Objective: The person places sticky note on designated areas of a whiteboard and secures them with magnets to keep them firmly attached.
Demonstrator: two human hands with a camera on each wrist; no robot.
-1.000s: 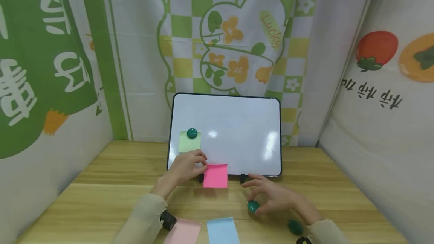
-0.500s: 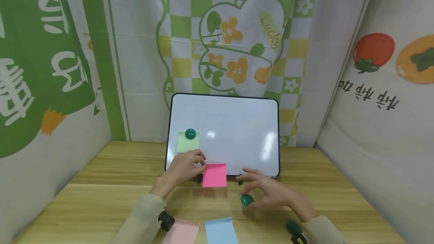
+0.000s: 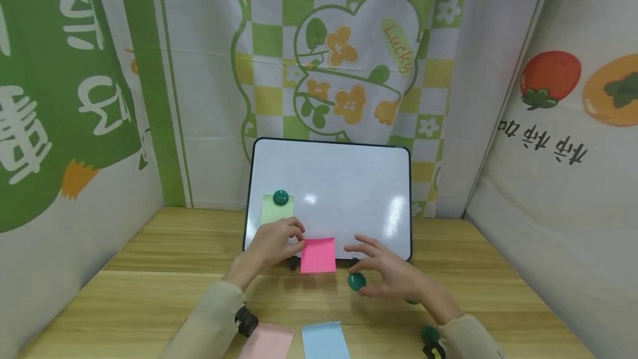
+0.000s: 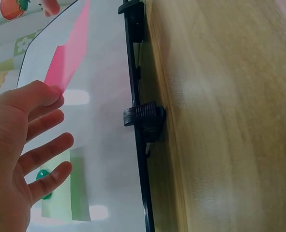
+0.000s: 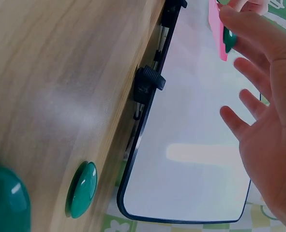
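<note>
Hands [image 3: 273,242] [image 3: 394,275] hold note [image 3: 318,256] and magnet [image 3: 356,281] before "Lucky" cloth [image 3: 344,65].

And here's the surface [image 3: 149,292], pale wood-grain with darker streaks. Far side, centre: the whiteboard [image 3: 339,193], standing on black feet [image 3: 293,263]. Down near, left of centre, a pale pink sticky note [image 3: 269,341], and just right of it a light blue sticky note [image 3: 326,341]! Over right, two glossy domes: the nearer green magnet [image 3: 430,334], the farther green magnet [image 5: 84,190].
</note>
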